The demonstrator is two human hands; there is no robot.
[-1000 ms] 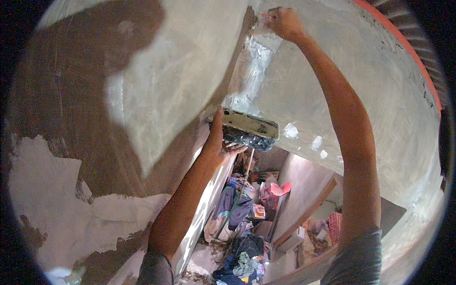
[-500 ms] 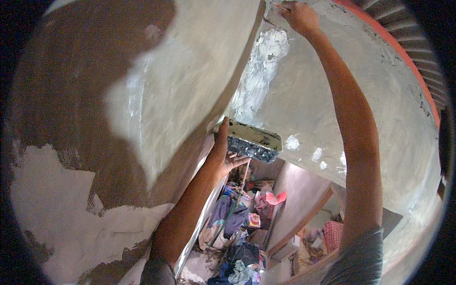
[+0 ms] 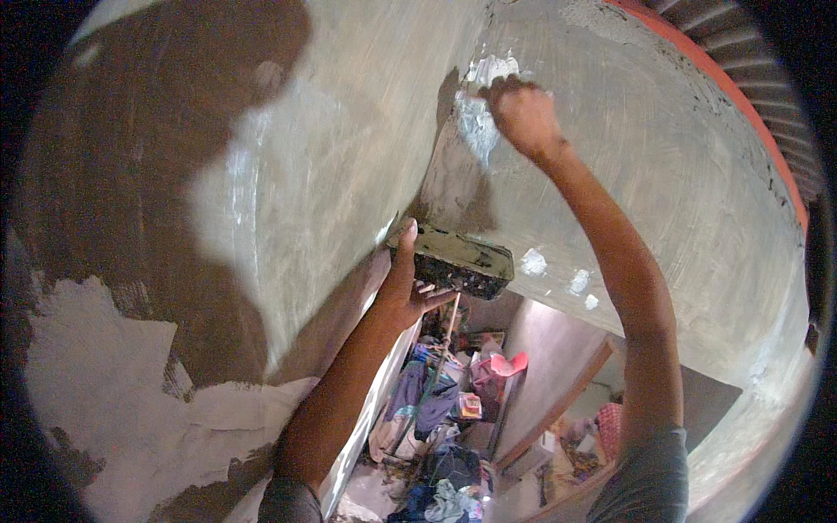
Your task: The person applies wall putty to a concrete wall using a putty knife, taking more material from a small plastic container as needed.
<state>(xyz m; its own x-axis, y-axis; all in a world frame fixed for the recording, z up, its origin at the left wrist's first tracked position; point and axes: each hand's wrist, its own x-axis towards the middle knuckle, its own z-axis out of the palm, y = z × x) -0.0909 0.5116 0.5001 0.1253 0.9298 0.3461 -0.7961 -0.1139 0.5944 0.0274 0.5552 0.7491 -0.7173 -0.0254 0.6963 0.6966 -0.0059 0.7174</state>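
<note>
My left hand (image 3: 406, 292) supports a narrow rectangular mud pan (image 3: 464, 270), thumb over its rim and fingers underneath. The pan's outside is dark and crusted with filler, its inside coated grey-green. Higher up, my right hand (image 3: 528, 120) is closed against the wall corner. Whatever tool it grips is hidden by the fingers and motion blur. Bright white filler (image 3: 478, 135) lies on the corner beside and below that hand, with a patch above it. Between there and the pan the corner strip looks smoothed and greyish.
A grey plastered wall (image 3: 697, 192) curves off to the right, with several white filler dabs (image 3: 534, 261). The left wall (image 3: 349, 113) is partly in shadow. Below are piled clothes (image 3: 449, 488), a pole (image 3: 452, 318) and a doorway. A red edge (image 3: 750, 78) borders corrugated roofing at upper right.
My right hand has come down the corner from the top. The thick white filler strip above the pan is now mostly thinned, with white left around the hand. My left hand and pan stay nearly still.
</note>
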